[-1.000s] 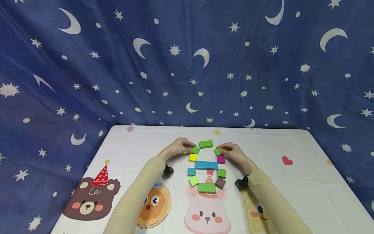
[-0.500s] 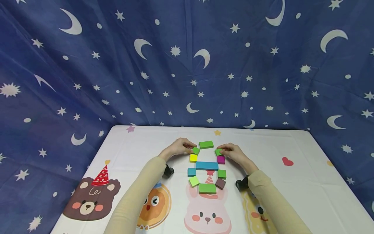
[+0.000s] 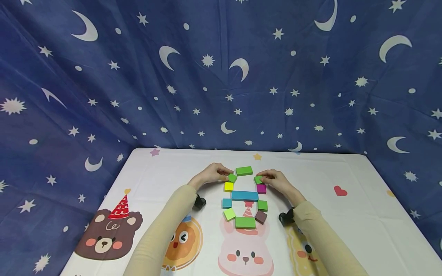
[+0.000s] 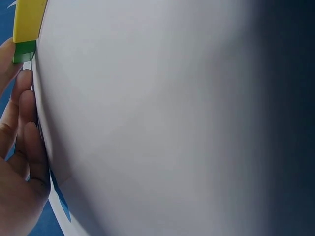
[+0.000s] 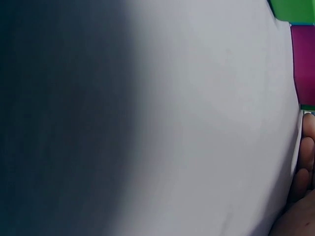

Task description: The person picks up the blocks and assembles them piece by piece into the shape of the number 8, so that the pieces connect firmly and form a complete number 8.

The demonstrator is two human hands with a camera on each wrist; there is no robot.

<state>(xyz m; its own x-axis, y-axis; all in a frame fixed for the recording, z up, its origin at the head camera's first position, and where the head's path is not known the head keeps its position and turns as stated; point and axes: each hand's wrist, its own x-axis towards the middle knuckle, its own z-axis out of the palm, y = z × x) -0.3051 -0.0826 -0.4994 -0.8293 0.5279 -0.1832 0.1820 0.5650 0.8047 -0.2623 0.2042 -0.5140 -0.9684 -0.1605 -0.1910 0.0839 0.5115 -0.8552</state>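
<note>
Small coloured blocks lie on the table in a ring with a blue bar (image 3: 244, 196) across its middle. At the ring's upper left, my left hand (image 3: 213, 173) pinches a green block (image 3: 232, 178) between thumb and fingers, just behind the yellow block (image 3: 229, 186). On the opposite side, my right hand (image 3: 275, 178) pinches another green block (image 3: 258, 179) by its right side, behind the magenta block (image 3: 261, 188). A longer green block (image 3: 244, 171) lies between and beyond both hands. In the left wrist view the thumb is at the green block (image 4: 24, 52); the right wrist view shows only some curled fingers (image 5: 306, 152).
The ring's near half has a small blue block (image 3: 226, 203), a lime block (image 3: 229, 214), a long green block (image 3: 245, 222), a brown block (image 3: 261, 217) and a green block (image 3: 263, 206). A white cloth with cartoon prints covers the table (image 3: 362, 214); a blue starry curtain (image 3: 221, 76) hangs behind.
The left hand and its green block shift very slightly right, towards the long green block. The right hand and the other blocks stay practically where they were.
</note>
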